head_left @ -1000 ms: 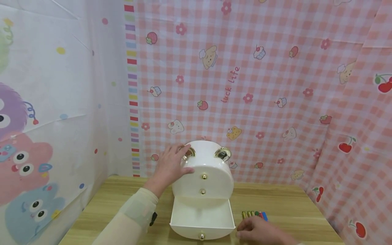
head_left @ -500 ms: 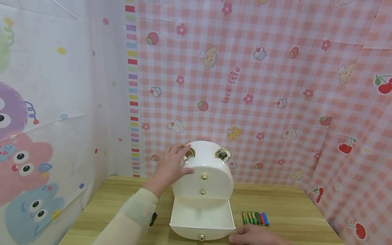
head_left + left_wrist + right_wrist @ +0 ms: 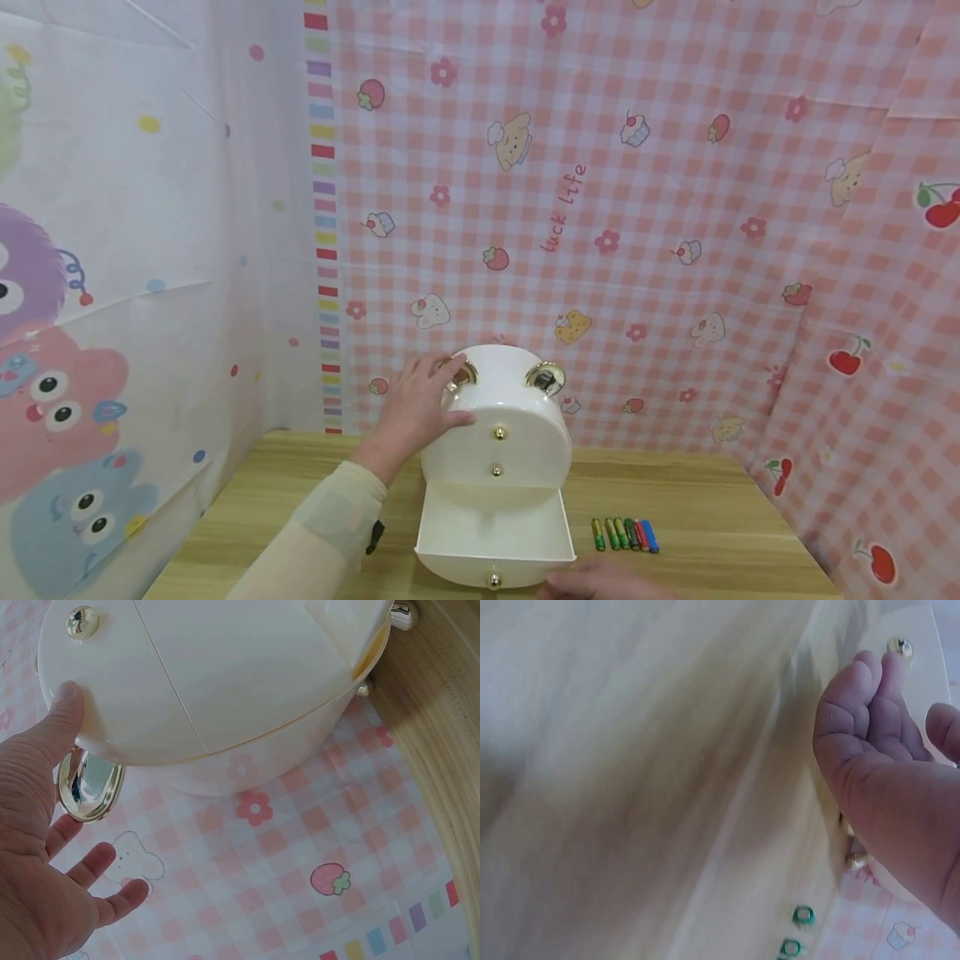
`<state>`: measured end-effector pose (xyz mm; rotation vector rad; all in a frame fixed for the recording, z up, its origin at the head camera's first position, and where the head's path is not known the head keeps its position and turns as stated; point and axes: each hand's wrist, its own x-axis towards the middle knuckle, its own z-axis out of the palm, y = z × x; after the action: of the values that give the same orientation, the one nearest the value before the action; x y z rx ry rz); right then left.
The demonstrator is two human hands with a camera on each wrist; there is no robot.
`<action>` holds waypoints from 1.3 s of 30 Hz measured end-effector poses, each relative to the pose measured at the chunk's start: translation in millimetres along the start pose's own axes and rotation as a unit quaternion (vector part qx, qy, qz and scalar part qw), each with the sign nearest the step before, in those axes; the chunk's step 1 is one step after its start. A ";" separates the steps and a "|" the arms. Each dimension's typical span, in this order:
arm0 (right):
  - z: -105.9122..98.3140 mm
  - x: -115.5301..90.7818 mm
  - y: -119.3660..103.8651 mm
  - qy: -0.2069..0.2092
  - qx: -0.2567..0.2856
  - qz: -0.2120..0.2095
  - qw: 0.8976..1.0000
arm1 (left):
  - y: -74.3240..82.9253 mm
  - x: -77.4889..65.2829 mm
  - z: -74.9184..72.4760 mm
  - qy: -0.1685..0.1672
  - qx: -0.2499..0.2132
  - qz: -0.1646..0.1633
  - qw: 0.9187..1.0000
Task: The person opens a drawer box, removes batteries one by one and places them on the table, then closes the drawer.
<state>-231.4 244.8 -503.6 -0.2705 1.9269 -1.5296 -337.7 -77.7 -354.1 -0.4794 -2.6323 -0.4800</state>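
Observation:
A cream-white rounded storage box (image 3: 495, 396) with gold knobs stands on the table, its bottom drawer (image 3: 495, 517) pulled out. My left hand (image 3: 416, 408) lies against the box's upper left, fingers spread and thumb on its front edge. In the left wrist view, the gold ring-shaped ear (image 3: 90, 784) sits between the thumb and fingers of my left hand (image 3: 45, 847). My right hand (image 3: 600, 581) is low at the drawer's front right corner. In the right wrist view, the loosely bent fingers of my right hand (image 3: 885, 750) come close to the drawer knob (image 3: 900, 647); contact is unclear.
A row of several batteries (image 3: 624, 535) lies on the wooden table (image 3: 697, 500), right of the drawer. A small black object (image 3: 376, 536) is partly hidden by my left sleeve. Pink checked cloth (image 3: 637, 167) hangs behind, and a white printed cloth (image 3: 187, 333) at left.
My right hand has moved left and down, from beside the batteries toward the drawer front, uncovering the whole battery row. My left hand and the box have stayed in place.

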 end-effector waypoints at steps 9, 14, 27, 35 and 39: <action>23.5 15.2 8.6 0.000 0.025 -0.001 1.000 | 0.0 -0.3 -0.8 0.002 0.002 0.001 1.000; 35.1 24.3 13.9 -0.022 0.095 -0.020 0.995 | -0.4 0.1 -1.2 0.006 0.002 0.003 1.000; 61.4 43.4 22.4 -0.006 0.176 -0.012 0.984 | -1.3 0.4 -1.1 0.002 0.006 0.007 1.000; 62.8 52.8 22.0 -0.020 0.187 -0.020 0.982 | -2.4 0.7 -0.5 0.001 0.008 0.006 1.000; 64.4 52.5 20.2 -0.015 0.190 -0.023 0.981 | -4.0 0.9 0.7 0.002 0.011 0.008 1.000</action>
<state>-228.2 171.8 -547.9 -0.1692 1.5737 -1.8728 -340.3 -80.8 -355.3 -0.4912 -2.6255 -0.4457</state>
